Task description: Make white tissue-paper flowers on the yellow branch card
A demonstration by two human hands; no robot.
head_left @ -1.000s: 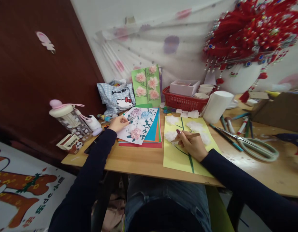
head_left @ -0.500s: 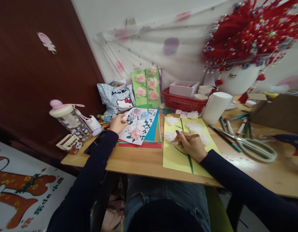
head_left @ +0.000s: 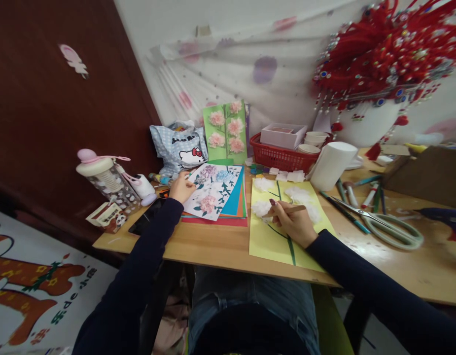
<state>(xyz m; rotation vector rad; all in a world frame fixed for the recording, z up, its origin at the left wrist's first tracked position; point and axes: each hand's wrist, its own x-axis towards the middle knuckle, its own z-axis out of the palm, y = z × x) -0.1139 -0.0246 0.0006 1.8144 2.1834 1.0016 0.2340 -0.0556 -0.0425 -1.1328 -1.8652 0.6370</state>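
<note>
My left hand (head_left: 181, 187) rests on the left edge of a white flower-print sheet (head_left: 213, 191), fingers curled on the paper, atop a stack of coloured sheets (head_left: 233, 207). My right hand (head_left: 292, 219) is closed round a thin wooden stick (head_left: 292, 209), its tip at a white tissue tuft (head_left: 260, 208) on a yellow sheet (head_left: 272, 239) with green stems. More white tufts (head_left: 299, 195) lie on the yellow sheet.
A red basket (head_left: 279, 155) with boxes and cups, a white roll (head_left: 333, 165), scissors (head_left: 388, 229), markers (head_left: 355, 192), a Hello Kitty bag (head_left: 179, 148), a green flower card (head_left: 225, 132) and a bottle (head_left: 105, 180) crowd the wooden table (head_left: 213, 246). A dark phone (head_left: 144, 222) lies by my left arm.
My left hand has shifted slightly along the flower sheet's edge. My right hand and the stick stay in place.
</note>
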